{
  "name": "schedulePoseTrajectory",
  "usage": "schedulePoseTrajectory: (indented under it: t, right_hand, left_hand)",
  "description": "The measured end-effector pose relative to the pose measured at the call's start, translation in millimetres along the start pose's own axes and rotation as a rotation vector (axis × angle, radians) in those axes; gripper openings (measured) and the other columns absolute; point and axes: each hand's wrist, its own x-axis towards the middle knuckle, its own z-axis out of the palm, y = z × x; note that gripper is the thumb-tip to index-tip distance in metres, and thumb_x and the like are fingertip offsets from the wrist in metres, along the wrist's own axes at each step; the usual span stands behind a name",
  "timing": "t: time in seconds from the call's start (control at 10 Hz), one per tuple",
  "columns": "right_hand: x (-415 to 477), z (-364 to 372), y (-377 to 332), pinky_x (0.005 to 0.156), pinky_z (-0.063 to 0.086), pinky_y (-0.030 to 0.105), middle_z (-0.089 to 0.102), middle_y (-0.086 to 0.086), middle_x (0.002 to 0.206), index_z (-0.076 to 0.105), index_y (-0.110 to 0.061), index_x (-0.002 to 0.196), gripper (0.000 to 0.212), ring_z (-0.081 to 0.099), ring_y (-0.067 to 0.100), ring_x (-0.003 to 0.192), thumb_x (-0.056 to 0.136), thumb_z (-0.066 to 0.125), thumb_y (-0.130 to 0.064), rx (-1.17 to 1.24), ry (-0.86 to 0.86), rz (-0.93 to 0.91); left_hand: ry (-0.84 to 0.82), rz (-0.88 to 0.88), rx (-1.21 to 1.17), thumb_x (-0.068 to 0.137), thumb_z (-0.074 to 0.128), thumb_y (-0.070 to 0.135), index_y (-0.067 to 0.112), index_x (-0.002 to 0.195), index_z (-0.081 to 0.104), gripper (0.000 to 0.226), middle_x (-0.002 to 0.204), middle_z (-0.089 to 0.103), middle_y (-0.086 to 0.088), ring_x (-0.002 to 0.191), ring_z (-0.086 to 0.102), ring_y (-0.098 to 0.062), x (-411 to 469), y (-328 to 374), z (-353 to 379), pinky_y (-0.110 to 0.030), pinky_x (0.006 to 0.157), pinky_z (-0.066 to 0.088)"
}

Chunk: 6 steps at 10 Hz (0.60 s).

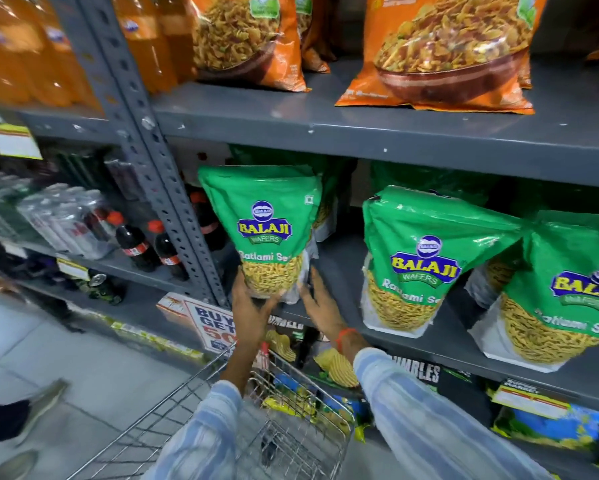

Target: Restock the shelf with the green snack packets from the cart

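Head view is showing the left hand point(253, 299) gripping the bottom of a glossy green snack packet point(267, 230), standing upright on the grey metal shelf point(440, 344); the right hand point(320, 303), fingers spread, is touching its corner; the wire cart point(256, 420) is standing below.

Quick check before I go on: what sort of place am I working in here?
Most likely a supermarket aisle: grey metal shelves stocked with green snack packets, a promo sign on the shelf edge, and a wire cart below.
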Motion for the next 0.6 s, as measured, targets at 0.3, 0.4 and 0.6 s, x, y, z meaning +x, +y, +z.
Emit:
schedulePoseTrajectory:
  t: [0.3, 0.4, 0.6]
  right_hand:
    - [7, 17, 0, 0.106, 0.039, 0.041, 0.042, 0.009, 0.144, 0.025, -0.016, 0.14, 0.059, 0.041, 0.025, 0.132, 0.09, 0.049, -0.035, -0.023, 0.052, -0.053]
    - [5, 14, -1, 0.105, 0.04, 0.045, 0.043, 0.009, 0.144, 0.021, -0.021, 0.14, 0.062, 0.044, 0.029, 0.129, 0.088, 0.045, -0.045, -0.068, 0.009, -0.001]
    - [4, -6, -10, 0.101, 0.043, 0.048, 0.048, 0.017, 0.139, 0.029, -0.011, 0.137, 0.054, 0.049, 0.037, 0.124, 0.091, 0.044, -0.035, -0.118, -0.009, -0.038]
  left_hand:
    - [-0.063, 0.019, -0.01, 0.069, 0.072, 0.05, 0.031, 0.138, 0.034, 0.081, 0.137, 0.054, 0.0, 0.124, 0.053, -0.016, 11, -6, -15, -0.05, 0.101, 0.048]
    - [-0.082, -0.01, 0.009, 0.066, 0.07, 0.054, 0.029, 0.14, 0.03, 0.088, 0.138, 0.052, -0.001, 0.123, 0.053, -0.018, 6, 6, -16, -0.042, 0.101, 0.048]
    - [-0.027, -0.025, 0.109, 0.071, 0.063, 0.062, 0.011, 0.148, 0.001, 0.111, 0.157, 0.02, -0.014, 0.144, 0.025, -0.028, -6, 27, -6, -0.053, 0.117, 0.026]
